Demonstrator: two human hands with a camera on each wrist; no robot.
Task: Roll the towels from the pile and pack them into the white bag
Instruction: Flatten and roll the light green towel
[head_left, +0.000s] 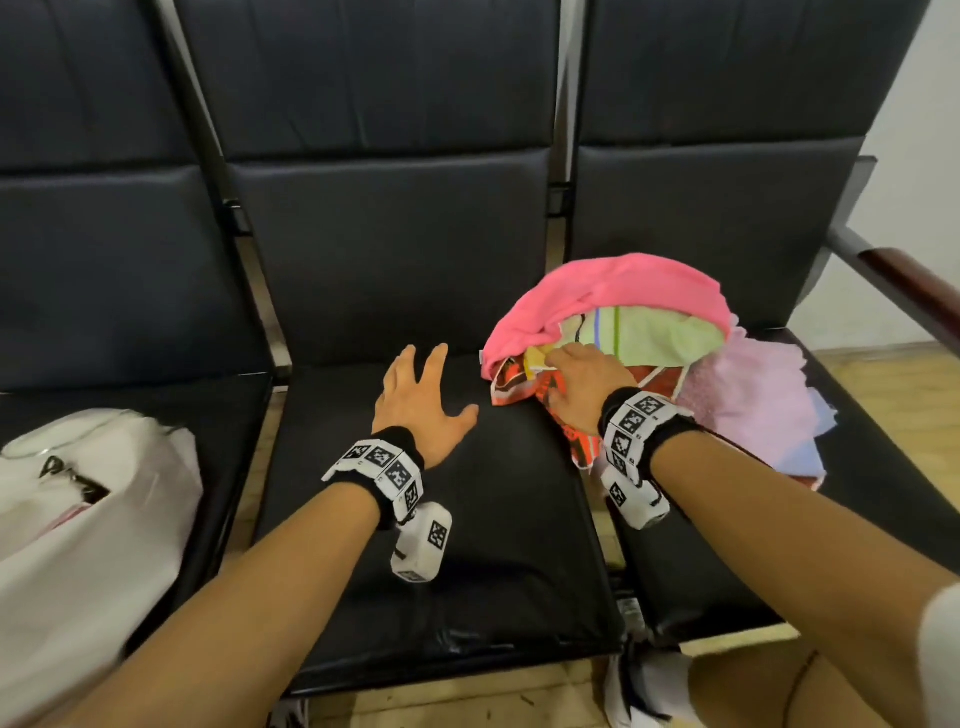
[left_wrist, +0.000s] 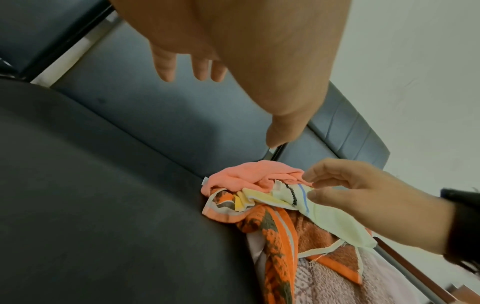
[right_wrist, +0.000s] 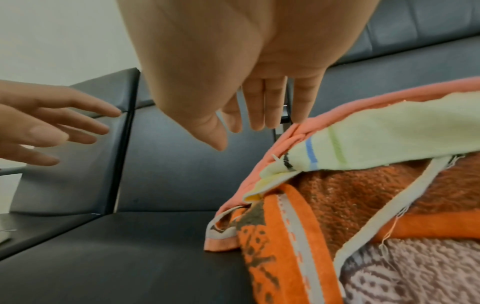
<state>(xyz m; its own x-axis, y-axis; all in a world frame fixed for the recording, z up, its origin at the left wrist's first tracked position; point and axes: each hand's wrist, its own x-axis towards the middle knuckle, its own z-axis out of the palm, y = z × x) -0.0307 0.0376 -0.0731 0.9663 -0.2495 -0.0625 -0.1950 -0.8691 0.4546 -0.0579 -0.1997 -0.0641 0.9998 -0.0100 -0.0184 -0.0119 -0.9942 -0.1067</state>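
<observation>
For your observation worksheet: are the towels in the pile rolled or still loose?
Loose. The pink towel, pale green towel and orange towel lie crumpled, overlapping; none forms a roll.

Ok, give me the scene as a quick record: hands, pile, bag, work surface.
left hand: open, fingers spread over the middle seat, holding nothing
right hand: at the pile's near edge by the pale green towel; grip not confirmed
towel pile: on the right seat, unrolled; pink towel on top, orange patterned towel beneath
white bag: on the left seat; contents not visible
</observation>
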